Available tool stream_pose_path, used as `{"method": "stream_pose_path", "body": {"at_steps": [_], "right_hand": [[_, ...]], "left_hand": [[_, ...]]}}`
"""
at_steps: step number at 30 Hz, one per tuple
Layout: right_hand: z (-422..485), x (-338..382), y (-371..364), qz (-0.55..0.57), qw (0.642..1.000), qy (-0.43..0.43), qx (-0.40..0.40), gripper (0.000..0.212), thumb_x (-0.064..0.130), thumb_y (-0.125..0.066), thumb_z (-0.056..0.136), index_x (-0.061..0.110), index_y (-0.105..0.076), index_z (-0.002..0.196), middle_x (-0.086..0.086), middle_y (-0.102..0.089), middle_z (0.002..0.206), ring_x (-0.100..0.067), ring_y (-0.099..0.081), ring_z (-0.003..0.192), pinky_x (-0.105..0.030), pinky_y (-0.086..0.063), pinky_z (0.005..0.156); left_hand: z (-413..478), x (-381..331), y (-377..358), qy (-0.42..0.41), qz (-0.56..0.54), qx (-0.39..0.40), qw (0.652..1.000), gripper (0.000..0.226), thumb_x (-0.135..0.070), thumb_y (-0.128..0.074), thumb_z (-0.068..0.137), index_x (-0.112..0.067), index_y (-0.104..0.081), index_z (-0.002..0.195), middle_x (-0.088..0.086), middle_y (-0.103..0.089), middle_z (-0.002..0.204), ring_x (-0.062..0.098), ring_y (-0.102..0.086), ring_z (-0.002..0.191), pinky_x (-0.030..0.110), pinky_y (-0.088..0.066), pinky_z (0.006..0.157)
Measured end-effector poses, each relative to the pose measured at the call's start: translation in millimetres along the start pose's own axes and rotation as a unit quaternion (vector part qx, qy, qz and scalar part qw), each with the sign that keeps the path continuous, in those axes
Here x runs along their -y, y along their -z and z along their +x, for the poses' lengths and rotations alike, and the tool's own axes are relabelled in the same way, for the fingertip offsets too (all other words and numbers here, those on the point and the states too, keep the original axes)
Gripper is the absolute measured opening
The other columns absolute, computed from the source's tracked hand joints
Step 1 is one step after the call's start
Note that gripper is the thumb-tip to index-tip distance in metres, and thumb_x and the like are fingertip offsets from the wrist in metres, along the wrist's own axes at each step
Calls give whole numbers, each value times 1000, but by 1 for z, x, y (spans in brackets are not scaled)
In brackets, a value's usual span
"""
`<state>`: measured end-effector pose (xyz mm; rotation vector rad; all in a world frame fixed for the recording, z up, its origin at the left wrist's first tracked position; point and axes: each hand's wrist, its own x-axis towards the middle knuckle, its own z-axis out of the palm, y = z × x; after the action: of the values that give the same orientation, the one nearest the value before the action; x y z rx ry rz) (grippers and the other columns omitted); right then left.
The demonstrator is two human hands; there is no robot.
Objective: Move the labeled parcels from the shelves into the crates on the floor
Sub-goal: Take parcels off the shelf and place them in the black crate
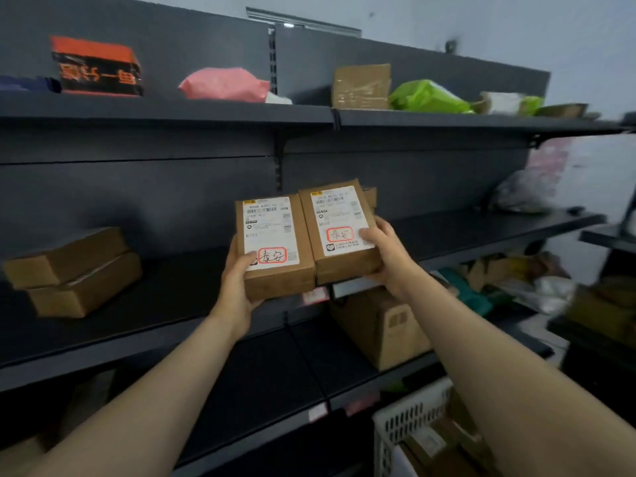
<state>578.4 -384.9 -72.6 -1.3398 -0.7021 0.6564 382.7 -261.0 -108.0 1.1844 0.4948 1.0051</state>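
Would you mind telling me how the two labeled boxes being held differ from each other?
The left box, in the left hand, sits lower and nearer; the right box, in the right hand, is higher. The left box's red stamp lies at its label's bottom edge, the right box's higher up. Both are brown cardboard with white labels.

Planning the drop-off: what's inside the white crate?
The white crate holds brown cardboard parcels, one showing a white label. The right arm and frame edge hide the rest.

We see two labeled brown parcels side by side, tilted, above middle shelf: left parcel (273,247), right parcel (339,230); white crate (407,420) below right.
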Motion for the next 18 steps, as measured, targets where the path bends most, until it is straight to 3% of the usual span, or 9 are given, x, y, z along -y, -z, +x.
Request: {"method": "stream_pose_path", "body": {"at_steps": [4, 8, 11, 13, 16, 18], "right_hand": [[-48, -13, 101, 12, 995, -32, -96, 40, 32, -56, 91, 33, -46, 129, -2, -63, 120, -21, -62, 103, -43, -54, 80], [-113, -28, 208, -12, 979, -86, -184, 39, 39, -58, 91, 37, -45, 128, 0, -60, 118, -26, -58, 108, -55, -46, 95], [-167, -48, 283, -16, 958, -125, -257, 42, 41, -60, 90, 33, -47, 129, -1, -62, 117, -24, -61, 105, -47, -50, 86], [-209, -64, 334, -26, 937, -163, -308, 39, 43, -59, 90, 36, -48, 126, 1, -61, 116, -22, -60, 101, -43, -48, 82], [-269, -95, 407, -26, 903, -225, -365, 35, 47, -56, 90, 40, -47, 122, 5, -58, 110, -21, -55, 97, -53, -37, 97], [-304, -116, 447, -14, 883, -261, -389, 37, 52, -56, 88, 41, -46, 122, 4, -57, 112, -24, -54, 104, -58, -32, 103]], "left_hand": [[-19, 36, -81, 85, 19, 100, 991, 43, -26, -49, 91, -39, -45, 131, -4, -67, 108, 14, -63, 93, 31, -50, 67], [-47, 90, -168, 180, 55, 206, 960, 44, -30, -52, 92, -48, -42, 131, -7, -65, 110, 14, -61, 92, 34, -50, 74], [-76, 140, -228, 275, 102, 280, 914, 46, -37, -59, 88, -51, -42, 128, 0, -61, 119, 23, -58, 105, 45, -46, 89], [-104, 178, -272, 336, 150, 310, 877, 51, -39, -62, 85, -52, -39, 129, 2, -57, 119, 27, -55, 104, 46, -44, 87], [-152, 237, -333, 419, 178, 367, 811, 59, -39, -68, 80, -55, -37, 128, 5, -51, 125, 33, -53, 107, 49, -47, 80], [-181, 273, -364, 449, 190, 401, 776, 64, -37, -71, 75, -49, -40, 129, 8, -51, 125, 34, -53, 108, 49, -50, 74]]}}
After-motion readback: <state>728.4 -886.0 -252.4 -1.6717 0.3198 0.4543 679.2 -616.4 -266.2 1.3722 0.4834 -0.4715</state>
